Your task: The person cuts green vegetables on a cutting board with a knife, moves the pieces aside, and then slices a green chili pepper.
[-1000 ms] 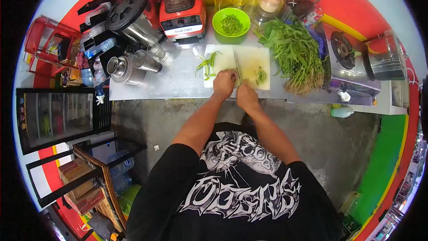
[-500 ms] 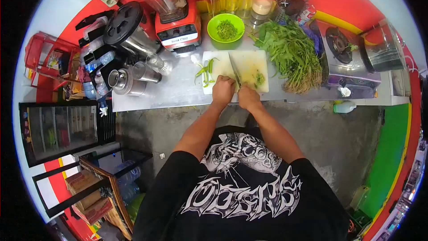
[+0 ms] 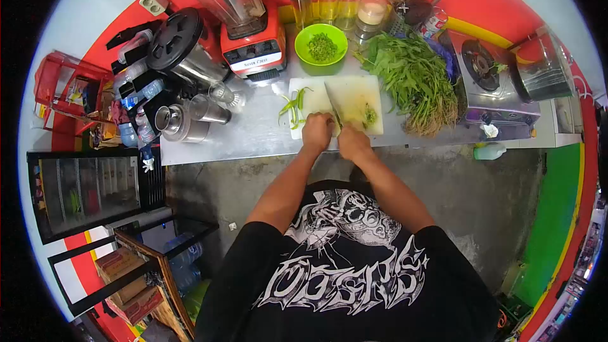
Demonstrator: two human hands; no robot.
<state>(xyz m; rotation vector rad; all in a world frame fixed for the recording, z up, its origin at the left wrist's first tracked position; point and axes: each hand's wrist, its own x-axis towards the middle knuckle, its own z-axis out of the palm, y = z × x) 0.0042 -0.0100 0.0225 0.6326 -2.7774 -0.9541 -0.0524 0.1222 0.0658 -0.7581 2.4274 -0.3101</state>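
Note:
A white cutting board (image 3: 362, 88) lies near the counter's front edge. My right hand (image 3: 353, 143) is closed around the handle of a knife (image 3: 333, 102), whose blade points away from me across the board. Just left of the blade, my left hand (image 3: 318, 132) has its fingers curled down on the board; whatever they pinch is hidden. Several long green chilies (image 3: 295, 107) lie at the board's left edge. To the right of the knife sits a small pile of chopped green pieces (image 3: 370, 115). Behind the board stands a lime-green bowl (image 3: 320, 68) holding chopped greens.
A red blender (image 3: 254, 50) and a lidded steel container (image 3: 190, 50) stand back left. Leafy greens with roots (image 3: 415, 82) lie right of the board, beside a gas stove (image 3: 484, 82). Pump bottles (image 3: 327, 0) line the wall. Metal shakers (image 3: 180, 125) are at left.
The view has shifted slightly, so the counter sits a little lower. Both hands stay at the board, with the knife in nearly the same place.

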